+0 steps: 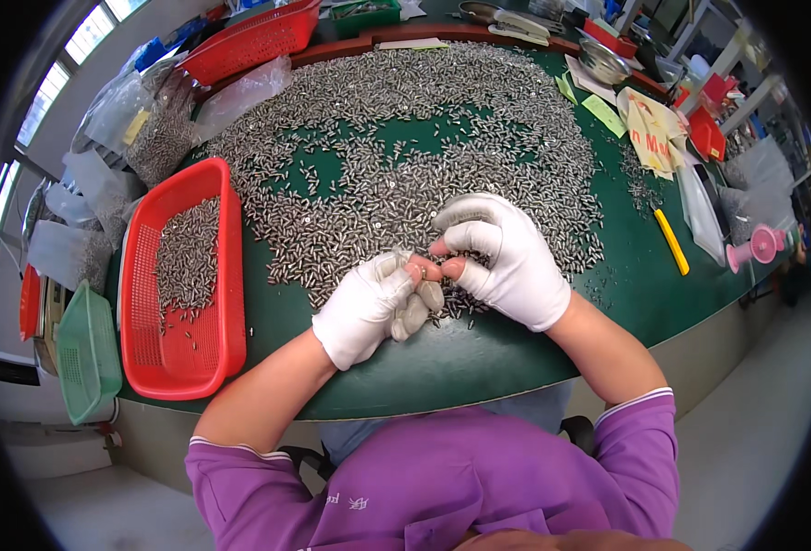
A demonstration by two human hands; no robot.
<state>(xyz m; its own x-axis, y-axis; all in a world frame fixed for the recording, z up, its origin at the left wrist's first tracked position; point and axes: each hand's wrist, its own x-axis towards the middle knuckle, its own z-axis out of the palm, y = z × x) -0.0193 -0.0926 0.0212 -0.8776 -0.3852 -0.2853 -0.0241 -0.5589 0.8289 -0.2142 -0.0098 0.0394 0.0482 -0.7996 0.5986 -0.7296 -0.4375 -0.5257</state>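
Observation:
A wide layer of small, shiny metal pins [332, 234] covers the green table in front of me. Both my hands wear white gloves with some fingertips bare, and they meet at the near edge of the layer. My left hand [373, 298] is closed, its thumb against its bent fingers, the other glove fingertips grey with dirt. My right hand [506, 262] curls in from the right, thumb and forefinger pinched close to the left fingertips. Whatever lies between the fingers is too small to name. A few pins show just beneath the hands.
A red plastic basket [229, 303] partly filled with pins stands left, beside a green basket [89, 354]. Bags of pins [153, 129] are heaped far left. On the right lie a yellow-handled cutter [671, 241] and a pink spool [765, 242]. Another red basket [249, 41] sits at the back.

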